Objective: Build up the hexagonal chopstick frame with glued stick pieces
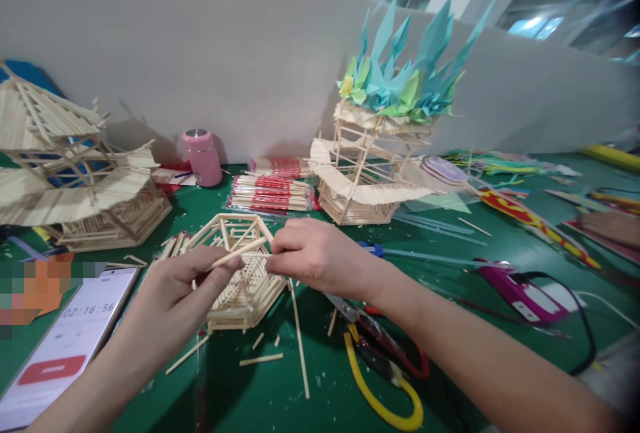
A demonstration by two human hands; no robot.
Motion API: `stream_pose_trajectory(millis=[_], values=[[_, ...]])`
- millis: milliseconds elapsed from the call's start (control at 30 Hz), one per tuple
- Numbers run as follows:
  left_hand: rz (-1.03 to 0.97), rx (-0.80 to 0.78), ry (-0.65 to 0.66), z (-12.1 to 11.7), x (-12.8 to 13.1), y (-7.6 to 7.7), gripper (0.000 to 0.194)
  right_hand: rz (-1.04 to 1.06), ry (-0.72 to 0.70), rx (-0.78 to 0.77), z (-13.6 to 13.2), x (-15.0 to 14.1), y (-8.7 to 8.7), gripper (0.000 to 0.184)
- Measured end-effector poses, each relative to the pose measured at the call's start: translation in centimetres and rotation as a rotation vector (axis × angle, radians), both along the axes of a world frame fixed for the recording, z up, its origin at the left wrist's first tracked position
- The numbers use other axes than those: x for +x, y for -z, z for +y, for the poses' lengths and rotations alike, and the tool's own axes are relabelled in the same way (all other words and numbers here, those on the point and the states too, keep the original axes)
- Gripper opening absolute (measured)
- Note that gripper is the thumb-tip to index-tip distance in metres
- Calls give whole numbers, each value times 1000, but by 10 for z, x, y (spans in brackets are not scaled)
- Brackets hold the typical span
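A thin wooden stick [241, 252] is pinched in my left hand [185, 286], slanting up to the right. Close to its far end is my right hand [320, 256], fingers pressed together; whatever lies between those fingertips is hidden. Both hands are over a small many-sided frame of stacked wooden sticks [235, 323], which they partly cover. One long loose stick [300, 346] leans out from the frame's right side, and a short cut piece [261, 359] lies in front. Scissors with yellow handles [353, 359] rest below my right forearm.
A stick pavilion with blue paper leaves [357, 179] stands behind, another pavilion [100, 199] at left. Wrapped stick bundles [270, 194] and a pink flask [203, 158] are near the wall. A phone [70, 346] lies front left, a glue gun [525, 293] at right.
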State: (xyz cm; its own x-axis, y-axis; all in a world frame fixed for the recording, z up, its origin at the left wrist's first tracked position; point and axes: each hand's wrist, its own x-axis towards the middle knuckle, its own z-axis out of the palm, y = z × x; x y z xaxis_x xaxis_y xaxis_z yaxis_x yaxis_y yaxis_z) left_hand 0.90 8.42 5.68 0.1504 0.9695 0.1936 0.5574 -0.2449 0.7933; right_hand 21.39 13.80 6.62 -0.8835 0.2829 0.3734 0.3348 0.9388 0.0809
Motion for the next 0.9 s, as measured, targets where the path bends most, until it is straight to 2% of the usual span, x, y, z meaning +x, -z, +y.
stream_pose_trajectory(millis=[67, 167, 367, 500, 633, 900], values=[[53, 148, 1, -6, -5, 4, 20, -26, -7, -16, 2, 1, 0, 28], [141, 291, 99, -13, -8, 12, 13, -39, -13, -32, 3, 1, 1, 28], [312, 497, 247, -20, -7, 20, 20, -97, -10, -72, 5, -1, 1, 29], [388, 542, 271, -22, -8, 23, 19, -129, 7, -89, 5, 0, 1, 29], [428, 515, 304, -23, -8, 25, 22, -151, 18, -107, 6, 0, 2, 28], [512, 525, 372, -19, -2, 18, 24, -151, 34, -123, 4, -1, 4, 31]])
